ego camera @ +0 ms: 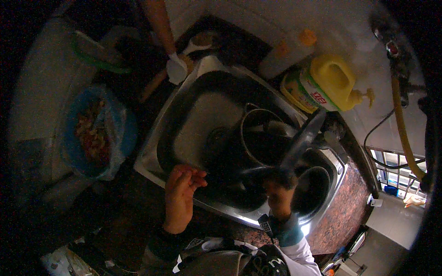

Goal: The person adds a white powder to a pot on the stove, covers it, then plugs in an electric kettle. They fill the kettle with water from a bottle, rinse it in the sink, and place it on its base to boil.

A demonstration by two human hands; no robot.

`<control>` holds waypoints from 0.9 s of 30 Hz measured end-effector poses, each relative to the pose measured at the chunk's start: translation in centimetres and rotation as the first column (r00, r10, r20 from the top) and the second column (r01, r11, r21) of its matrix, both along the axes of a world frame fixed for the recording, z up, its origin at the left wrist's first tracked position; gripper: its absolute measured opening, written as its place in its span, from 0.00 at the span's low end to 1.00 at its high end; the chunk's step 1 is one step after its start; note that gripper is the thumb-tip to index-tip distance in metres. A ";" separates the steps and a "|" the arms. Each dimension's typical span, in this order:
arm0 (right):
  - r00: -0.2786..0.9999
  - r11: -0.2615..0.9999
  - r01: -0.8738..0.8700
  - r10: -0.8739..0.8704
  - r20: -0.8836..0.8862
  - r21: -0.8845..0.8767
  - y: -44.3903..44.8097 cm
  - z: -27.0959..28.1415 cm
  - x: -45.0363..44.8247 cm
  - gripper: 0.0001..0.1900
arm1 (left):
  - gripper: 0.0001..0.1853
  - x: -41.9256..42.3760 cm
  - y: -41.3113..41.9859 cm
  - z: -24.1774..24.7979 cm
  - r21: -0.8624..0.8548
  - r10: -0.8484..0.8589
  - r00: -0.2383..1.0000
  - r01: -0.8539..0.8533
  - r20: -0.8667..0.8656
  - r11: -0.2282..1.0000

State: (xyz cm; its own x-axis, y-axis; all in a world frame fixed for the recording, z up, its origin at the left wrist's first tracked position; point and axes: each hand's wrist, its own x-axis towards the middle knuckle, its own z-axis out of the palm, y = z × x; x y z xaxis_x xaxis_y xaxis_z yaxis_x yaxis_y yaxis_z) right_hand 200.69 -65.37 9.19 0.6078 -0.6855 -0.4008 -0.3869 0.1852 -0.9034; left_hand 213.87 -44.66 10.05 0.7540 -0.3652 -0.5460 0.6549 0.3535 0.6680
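Observation:
A double-bowl steel sink (152,172) lies before me. My left hand (181,196) hovers over the near edge of the larger bowl, fingers loosely curled, with no object visible in it. My right hand (281,195) is at the near right of that bowl, closed around a dark, blurred thing I cannot make out. The faucet (305,138) reaches over the sink just beyond this hand. A round vessel with a thin rim (242,134) stands in the large bowl. The smaller bowl, at the right, holds a dark round vessel (312,193).
A yellow Liby pump jug (331,82) stands behind the sink. At the left is a blue, bag-lined bin (129,138) with food scraps (91,134). A wooden-handled tool (152,86) and a white spoon-like utensil (176,70) lie by the far left rim. Granite countertop (348,207) borders the right.

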 end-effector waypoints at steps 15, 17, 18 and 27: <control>0.992 0.994 0.084 -0.089 0.086 0.064 -0.1 -1.4 -0.4 0.09 | 0.11 0.0 -0.5 0.0 0.024 0.003 1.000 -0.002 -0.001 1.000; 0.990 0.992 0.077 -0.088 0.107 0.100 -0.2 -1.2 -0.4 0.09 | 0.11 -0.1 -0.6 0.1 0.035 0.009 1.000 -0.009 -0.003 0.999; 0.989 0.990 0.073 -0.087 0.117 0.118 -0.2 -1.2 -0.4 0.10 | 0.11 -0.1 -0.6 0.1 0.039 0.010 1.000 -0.010 -0.004 0.999; 0.986 0.987 0.124 -0.135 0.101 0.105 0.3 -1.3 -0.2 0.11 | 0.10 0.0 -0.4 0.2 0.027 0.026 0.999 -0.025 -0.019 0.999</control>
State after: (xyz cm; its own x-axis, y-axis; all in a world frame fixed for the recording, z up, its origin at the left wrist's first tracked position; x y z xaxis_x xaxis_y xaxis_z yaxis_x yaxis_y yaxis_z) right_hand 200.48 -65.11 7.86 0.5597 -0.7217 -0.4072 -0.2553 0.3173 -0.9133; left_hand 213.92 -45.06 10.24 0.7519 -0.3309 -0.5702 0.6590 0.3521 0.6647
